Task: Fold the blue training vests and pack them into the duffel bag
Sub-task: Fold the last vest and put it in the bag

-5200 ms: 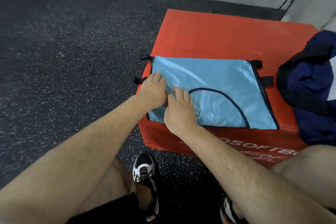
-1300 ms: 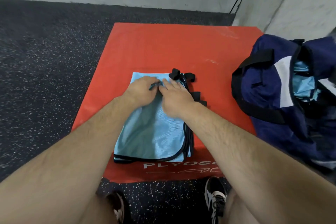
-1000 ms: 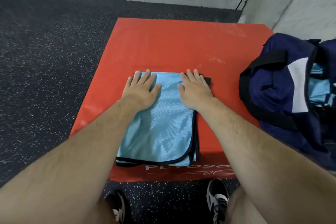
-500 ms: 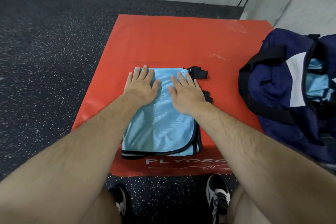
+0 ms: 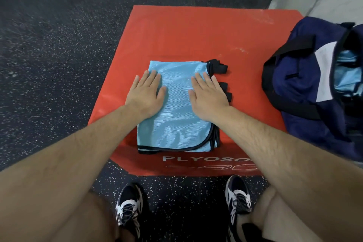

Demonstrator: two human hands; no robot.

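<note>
Pressed the left hand [image 5: 146,92] and the right hand [image 5: 208,94] flat on the folded blue training vest [image 5: 176,124], fingers straight and a little spread, gripping nothing. Found that vest on the near half of the red plyo box [image 5: 186,31], its black-bound hem close to the box's front edge.

Judged it light, thin, limp and slick. Expected it to slide on the box's smooth top and to spring open once released. Thought it best to slip fingers under the two long sides, thumbs on top, and lift it as one flat packet with all layers pinched together.

Noted black strap tabs [image 5: 218,68] poking out on the vest's side toward the box's right edge, and thought them likely to dangle or snag.

Saw the navy duffel bag [image 5: 298,76] at the box's right edge, mouth open, with more light-blue fabric [image 5: 347,72] inside. Saw nothing on the box between vest and bag. Reckoned the bag's black carry strap [image 5: 294,107] and sagging mouth the only hindrance. Saw speckled rubber floor [image 5: 59,45] beyond the box's left edge.
</note>
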